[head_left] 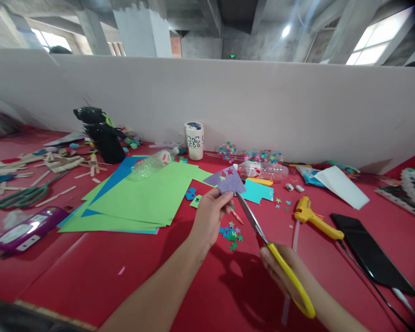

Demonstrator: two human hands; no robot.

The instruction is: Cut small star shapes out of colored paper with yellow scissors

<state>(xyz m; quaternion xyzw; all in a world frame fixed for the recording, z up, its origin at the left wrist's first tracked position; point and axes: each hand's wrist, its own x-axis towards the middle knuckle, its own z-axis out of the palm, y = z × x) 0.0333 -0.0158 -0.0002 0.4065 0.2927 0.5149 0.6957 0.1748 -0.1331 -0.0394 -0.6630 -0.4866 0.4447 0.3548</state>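
Observation:
My left hand [210, 212] pinches the near edge of a piece of purple paper [233, 182], which has star-shaped holes showing other colours through it. Yellow-handled scissors [252, 213] are in my right hand [280, 263], its fingers around the handle. The blade tips meet the paper's lower edge, right beside my left fingertips. Below the paper lies a small pile of blue, green and purple paper stars [231, 235]. Blue paper scraps [191, 193] and a light-green scrap [196, 201] are left of my left hand. A cyan sheet [257, 191] lies just beyond the scissors.
Green sheets [134, 193] spread at the left, a clear bottle [150, 165] on them. A black flask [103, 138] and white cup [194, 143] stand behind. Rightward lie a yellow glue gun [314, 219], its cord, and a black tablet [370, 251]. Green scissors [24, 197] rest far left.

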